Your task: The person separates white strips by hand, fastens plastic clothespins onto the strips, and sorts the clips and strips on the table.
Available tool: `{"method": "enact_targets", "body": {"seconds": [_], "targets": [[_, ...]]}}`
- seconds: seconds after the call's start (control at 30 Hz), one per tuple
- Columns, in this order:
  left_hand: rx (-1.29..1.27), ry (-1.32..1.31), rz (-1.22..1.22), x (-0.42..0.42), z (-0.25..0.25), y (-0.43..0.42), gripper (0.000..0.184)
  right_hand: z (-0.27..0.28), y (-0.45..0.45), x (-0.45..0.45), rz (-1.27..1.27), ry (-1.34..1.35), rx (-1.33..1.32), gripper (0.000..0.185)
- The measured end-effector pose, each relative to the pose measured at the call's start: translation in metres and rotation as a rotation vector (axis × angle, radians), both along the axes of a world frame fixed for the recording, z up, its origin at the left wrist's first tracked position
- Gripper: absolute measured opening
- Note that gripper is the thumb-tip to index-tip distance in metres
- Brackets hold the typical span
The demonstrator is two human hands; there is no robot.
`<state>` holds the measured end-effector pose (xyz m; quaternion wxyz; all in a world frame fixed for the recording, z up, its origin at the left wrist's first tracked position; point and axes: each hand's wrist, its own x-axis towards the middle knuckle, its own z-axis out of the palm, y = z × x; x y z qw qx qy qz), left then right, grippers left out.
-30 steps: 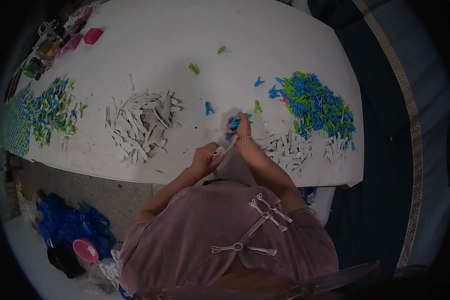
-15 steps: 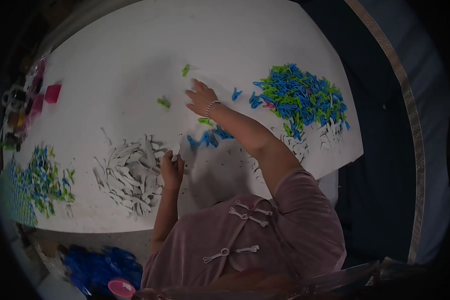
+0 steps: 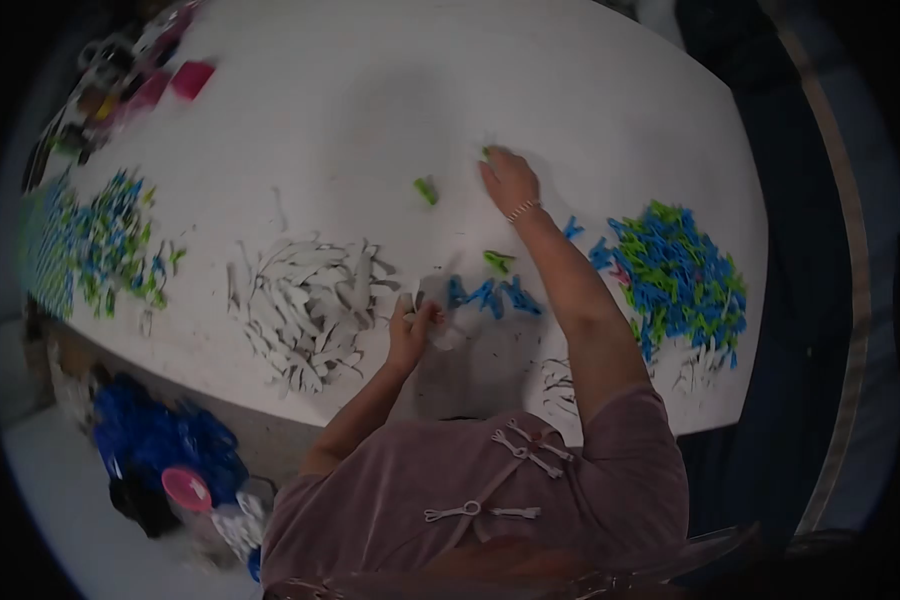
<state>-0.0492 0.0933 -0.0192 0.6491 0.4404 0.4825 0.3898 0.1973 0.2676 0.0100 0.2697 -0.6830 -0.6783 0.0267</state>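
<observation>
My right hand (image 3: 511, 182) reaches over the white table (image 3: 610, 110), its fingertips closed at a green clip (image 3: 487, 152) that is mostly covered. Closer to my body, my left hand (image 3: 412, 325) is closed around a white strip (image 3: 414, 302). Just right of the left hand, a few blue clips (image 3: 486, 297) lie in a row, with a green clip (image 3: 498, 262) above them. Another green clip (image 3: 425, 191) rests alone left of my right hand. A pile of white strips (image 3: 305, 310) spreads to the left of my left hand.
A heap of blue and green clips (image 3: 678, 280) lies at the right, with white strips (image 3: 703, 370) below it. More clips (image 3: 115, 240) cover the left end. A pink block (image 3: 192, 79) stands at the back left. Blue bags (image 3: 165, 430) are on the floor.
My right hand has let go of its bunch of blue clips, now on the table, and moved up to the far green clip. My left hand has stayed low with the white strip.
</observation>
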Motion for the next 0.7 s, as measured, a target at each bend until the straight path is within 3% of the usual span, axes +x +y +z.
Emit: {"method": "enact_targets", "body": {"seconds": [0.1,0.17,0.2,0.27,0.4,0.47,0.5,0.57,0.6,0.67,0.7], "targets": [[-0.160,-0.167,0.129,-0.003,0.017,0.016,0.019,0.024,-0.060,-0.030,0.039,0.302,-0.019,0.024],[-0.481,-0.445,0.122,-0.004,0.033,0.019,0.022,0.027,-0.110,-0.057,0.056,0.623,-0.101,0.020],[-0.463,-0.447,0.167,-0.003,0.036,0.014,0.022,0.026,-0.133,-0.067,0.049,0.771,-0.155,0.018],[-0.491,-0.474,-0.044,0.001,0.039,0.003,0.023,0.034,-0.173,-0.092,0.056,0.912,-0.203,0.017],[-0.502,-0.343,0.029,0.002,0.031,-0.031,0.021,0.018,-0.227,-0.101,0.039,1.107,-0.341,0.016],[-0.462,-0.315,0.201,-0.002,0.025,-0.040,0.021,0.019,-0.239,-0.091,-0.115,1.348,-0.376,0.016],[-0.450,-0.321,0.202,-0.011,0.028,-0.043,0.021,0.013,-0.243,-0.078,-0.104,1.344,-0.367,0.016],[-0.362,-0.175,0.077,-0.038,0.038,-0.043,0.023,-0.002,-0.244,-0.052,-0.088,0.860,-0.285,0.021],[-0.338,-0.181,0.077,-0.040,0.039,-0.044,0.023,0.004,-0.245,-0.051,-0.074,0.855,-0.264,0.021],[-0.362,-0.209,-0.062,-0.039,0.039,-0.056,0.024,0.020,-0.248,-0.054,0.185,0.176,0.092,0.026],[-0.345,-0.212,-0.066,-0.037,0.049,-0.061,0.024,0.027,-0.249,-0.065,0.185,0.170,0.109,0.026]]}}
